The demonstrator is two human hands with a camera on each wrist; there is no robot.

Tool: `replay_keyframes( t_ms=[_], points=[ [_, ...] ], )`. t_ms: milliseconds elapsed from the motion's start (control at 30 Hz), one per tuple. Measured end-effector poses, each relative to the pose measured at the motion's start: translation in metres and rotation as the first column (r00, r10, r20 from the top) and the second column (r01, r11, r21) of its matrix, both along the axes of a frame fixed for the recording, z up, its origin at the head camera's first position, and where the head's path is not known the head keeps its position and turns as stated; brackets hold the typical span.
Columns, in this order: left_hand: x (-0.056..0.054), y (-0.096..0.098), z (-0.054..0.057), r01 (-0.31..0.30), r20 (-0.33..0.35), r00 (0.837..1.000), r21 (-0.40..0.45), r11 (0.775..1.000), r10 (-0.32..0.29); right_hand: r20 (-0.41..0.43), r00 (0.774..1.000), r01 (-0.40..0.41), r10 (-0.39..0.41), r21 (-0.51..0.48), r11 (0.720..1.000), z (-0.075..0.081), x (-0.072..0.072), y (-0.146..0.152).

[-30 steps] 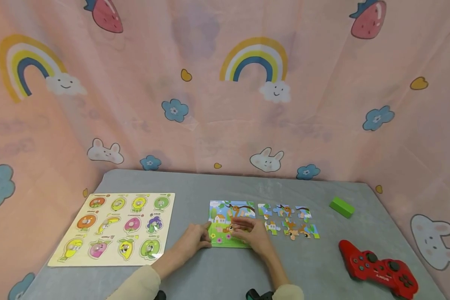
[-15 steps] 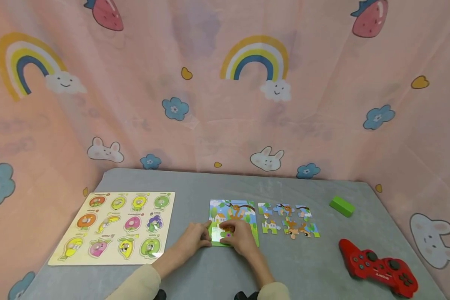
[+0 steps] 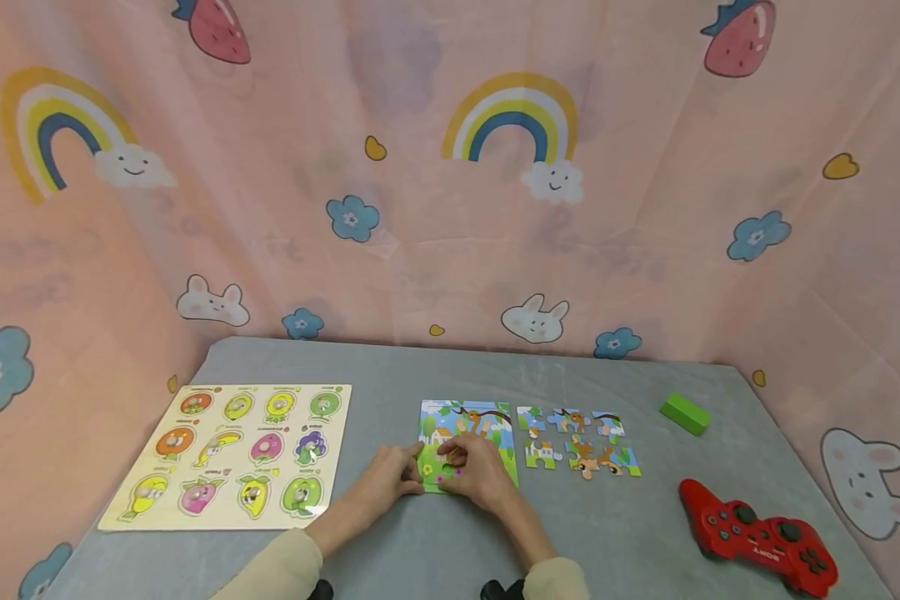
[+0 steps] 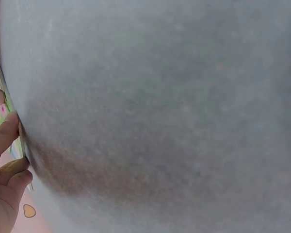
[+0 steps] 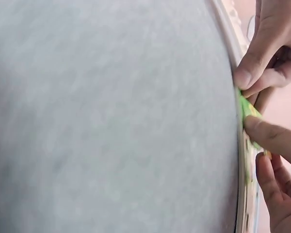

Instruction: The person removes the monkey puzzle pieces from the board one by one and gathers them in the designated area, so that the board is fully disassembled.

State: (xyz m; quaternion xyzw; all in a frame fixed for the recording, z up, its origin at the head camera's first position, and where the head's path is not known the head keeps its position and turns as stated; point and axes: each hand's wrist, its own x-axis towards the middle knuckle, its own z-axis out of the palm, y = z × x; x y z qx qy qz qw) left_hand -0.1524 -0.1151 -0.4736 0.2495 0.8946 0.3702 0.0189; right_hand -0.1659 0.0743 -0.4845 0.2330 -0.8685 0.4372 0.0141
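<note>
In the head view a small picture jigsaw board [image 3: 498,415] with a green border lies mid-table. My left hand [image 3: 386,481] pinches its left edge between thumb and fingers; the left wrist view shows those fingertips [image 4: 24,165] at the thin edge. Over the board's lower middle, my right hand [image 3: 480,475] has thumb and index finger curled together on a puzzle piece, mostly hidden by the hand. In the right wrist view the right thumb [image 5: 257,125] is down at the board. Several loose puzzle pieces [image 3: 581,454] lie in two rows right of the board.
A cream fruit-picture board [image 3: 258,414] lies on the left of the grey table [image 3: 390,550]. At the right are a green block [image 3: 685,414] and a red game controller [image 3: 757,537]. A pink printed curtain [image 3: 435,250] hangs behind the table.
My right hand has moved left and lower across the board. A bright glare on the board's lower left, seen half a second ago, is gone. The left hand has stayed at the edge.
</note>
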Motion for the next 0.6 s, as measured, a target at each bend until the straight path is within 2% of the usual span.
replay_keyframes(
  t_ms=[67, 133, 233, 300, 433, 600],
  points=[
    [0.0, 0.0, -0.001, -0.001, 0.004, 1.0, -0.006, 1.0, 0.001, 0.049, 0.999, -0.003, 0.005, -0.038, 0.999, -0.002, -0.001, 0.004],
    [0.001, 0.001, -0.001, -0.001, 0.011, 1.0, -0.012, 1.0, 0.001, 0.138, 0.99, 0.008, 0.006, -0.105, 0.994, -0.002, -0.001, 0.01],
    [0.002, 0.003, -0.002, -0.006, 0.026, 1.0, -0.031, 0.999, 0.007, 0.289, 0.957, 0.037, 0.035, -0.242, 0.97, -0.001, -0.001, 0.024],
    [0.004, 0.004, -0.002, -0.013, 0.05, 0.999, -0.027, 1.0, 0.014, 0.356, 0.933, 0.057, 0.063, -0.318, 0.946, 0.002, 0.0, 0.036],
    [0.006, 0.003, -0.001, -0.033, 0.08, 0.996, -0.016, 0.999, 0.034, 0.402, 0.911, 0.085, 0.088, -0.393, 0.915, 0.006, 0.004, 0.063],
    [0.005, 0.001, 0.003, -0.036, 0.077, 0.996, -0.025, 0.999, 0.038, 0.473, 0.881, 0.188, 0.018, -0.385, 0.904, 0.008, 0.013, 0.098]
  ],
)
